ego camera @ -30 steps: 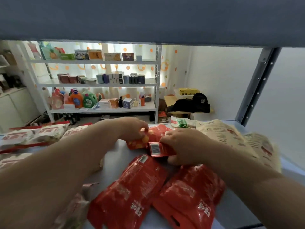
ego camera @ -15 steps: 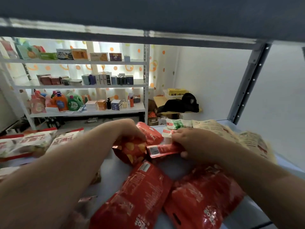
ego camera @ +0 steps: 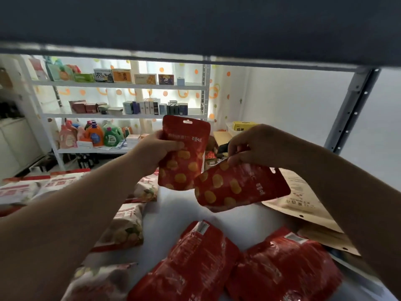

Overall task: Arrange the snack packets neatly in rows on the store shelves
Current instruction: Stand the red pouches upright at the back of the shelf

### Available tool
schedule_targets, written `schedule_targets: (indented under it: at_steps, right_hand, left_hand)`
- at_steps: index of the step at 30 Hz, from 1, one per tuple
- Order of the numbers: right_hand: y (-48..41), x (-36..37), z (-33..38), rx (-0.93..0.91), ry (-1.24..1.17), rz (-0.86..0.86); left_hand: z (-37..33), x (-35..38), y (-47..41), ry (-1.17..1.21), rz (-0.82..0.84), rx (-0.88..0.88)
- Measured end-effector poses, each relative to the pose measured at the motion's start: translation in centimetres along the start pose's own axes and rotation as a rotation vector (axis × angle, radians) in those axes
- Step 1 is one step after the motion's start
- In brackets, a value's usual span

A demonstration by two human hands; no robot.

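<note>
My left hand (ego camera: 155, 152) grips a red snack packet with yellow spots (ego camera: 184, 153), held upright above the shelf. My right hand (ego camera: 252, 146) pinches the corner of a second red spotted packet (ego camera: 240, 186), which hangs tilted on its side just to the right of the first. Both packets are off the white shelf board (ego camera: 188, 211). Two larger red packets (ego camera: 191, 263) (ego camera: 286, 270) lie flat on the shelf near me.
Pale packets with red print (ego camera: 124, 227) lie along the left of the shelf. Brown paper pouches (ego camera: 301, 200) are stacked at the right. A dark upper shelf (ego camera: 195, 25) hangs overhead, and a grey post (ego camera: 351, 107) stands at right. Another stocked rack (ego camera: 121, 109) stands across the room.
Both hands have risen from the shelf, each lifting a red spotted packet. The left packet now stands upright and the right one has turned to show its front.
</note>
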State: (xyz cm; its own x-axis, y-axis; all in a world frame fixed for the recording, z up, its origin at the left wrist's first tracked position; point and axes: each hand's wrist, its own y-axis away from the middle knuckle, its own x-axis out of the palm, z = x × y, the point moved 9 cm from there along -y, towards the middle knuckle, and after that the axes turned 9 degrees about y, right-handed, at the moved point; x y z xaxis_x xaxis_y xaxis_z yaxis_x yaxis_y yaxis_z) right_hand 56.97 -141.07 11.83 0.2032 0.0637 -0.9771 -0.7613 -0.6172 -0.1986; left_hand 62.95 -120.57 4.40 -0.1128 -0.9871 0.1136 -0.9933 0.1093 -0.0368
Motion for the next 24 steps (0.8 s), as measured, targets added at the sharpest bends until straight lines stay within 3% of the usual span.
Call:
schedule_targets:
  at_steps: [5,9,16,21,24]
  right_hand:
    - [-4.4,-0.8,1.7,-0.105,0.250,0.033]
    - [-7.3,0.3,2.9,-0.122,0.311,0.165]
    - [-8.1,0.3,0.8,0.017,-0.014,0.121]
    - [-4.7,3.1,-2.9,0.249,-0.227,0.483]
    - [-4.8,2.8,-2.9,0.182,-0.184,0.399]
  left_hand:
    - [1.0,-0.8,0.4,-0.071,-0.016,0.015]
    - [0.7,-1.7,0.5,-0.142,-0.032,0.019]
    - [0.4,-2.9,1.2,-0.157,-0.039,0.039]
    - [-0.3,-2.8,1.7,-0.114,-0.019,0.105]
    - [-0.9,-2.4,1.8,-0.090,-0.019,0.143]
